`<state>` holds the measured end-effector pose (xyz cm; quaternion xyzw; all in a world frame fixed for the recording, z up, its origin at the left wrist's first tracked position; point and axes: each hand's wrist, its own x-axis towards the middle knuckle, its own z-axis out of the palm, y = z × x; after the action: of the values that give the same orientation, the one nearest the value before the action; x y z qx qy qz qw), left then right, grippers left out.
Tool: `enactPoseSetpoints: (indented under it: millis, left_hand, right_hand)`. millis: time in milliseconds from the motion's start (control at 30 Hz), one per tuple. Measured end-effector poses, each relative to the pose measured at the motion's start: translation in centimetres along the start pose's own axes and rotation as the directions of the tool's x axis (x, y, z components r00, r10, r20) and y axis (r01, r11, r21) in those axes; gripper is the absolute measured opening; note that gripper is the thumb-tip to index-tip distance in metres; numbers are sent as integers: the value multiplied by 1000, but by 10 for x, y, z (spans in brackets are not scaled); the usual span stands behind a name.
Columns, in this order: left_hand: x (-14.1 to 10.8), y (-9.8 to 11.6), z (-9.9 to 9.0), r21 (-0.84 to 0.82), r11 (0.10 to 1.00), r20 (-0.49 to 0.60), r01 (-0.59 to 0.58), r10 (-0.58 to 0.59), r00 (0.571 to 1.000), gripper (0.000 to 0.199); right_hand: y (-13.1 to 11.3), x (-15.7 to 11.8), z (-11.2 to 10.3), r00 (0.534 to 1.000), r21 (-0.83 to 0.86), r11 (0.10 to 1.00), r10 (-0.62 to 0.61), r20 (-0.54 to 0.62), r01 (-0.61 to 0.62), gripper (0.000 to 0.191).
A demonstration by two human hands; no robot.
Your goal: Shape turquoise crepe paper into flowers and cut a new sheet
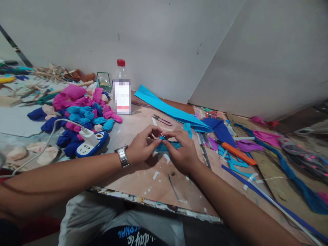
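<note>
Beyond the left hand [140,147]: bottle [121,70] obscured lower down by a pixelated panel [122,97], content unreadable. Blue piece [167,147] between both hands partly covered by fingers; folds unresolved. Right of the right hand [185,150], teal strip [289,171] cropped at frame edge. Shirt lettering [140,237], nearer than hands, cropped below.

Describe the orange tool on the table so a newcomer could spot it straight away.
From the red-capped bottle, follow the long bright blue sheet rightward and continue beyond its end. There, to the right of the right hand, lies a slim, straight tool. Its stiff, bright orange body sets it apart from the limp purple scraps beside it.
</note>
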<state>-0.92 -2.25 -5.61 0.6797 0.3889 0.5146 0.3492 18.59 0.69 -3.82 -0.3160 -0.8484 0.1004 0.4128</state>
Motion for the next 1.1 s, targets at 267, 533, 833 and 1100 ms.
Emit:
enactPoseSetpoints:
  millis: [267,533,833,1100]
  left_hand:
    - [1,4,2,-110,991,-19,82,-85,996,18]
    - [0,5,1,-170,973,0,153,-156,988,18]
    - [0,3,1,-164,975,8,149,-150,989,19]
    - [0,2,2,-156,983,15,98,-97,995,18]
  right_hand:
    - [-4,0,-2,1000,-2,1000,29,-1,-29,20]
    - [-6,0,-3,999,-10,999,41,-21,-41,15]
    - [-6,0,-3,999,-6,1000,19,-41,-19,11]
    - [-8,2,-4,999,2,999,36,-38,-36,12]
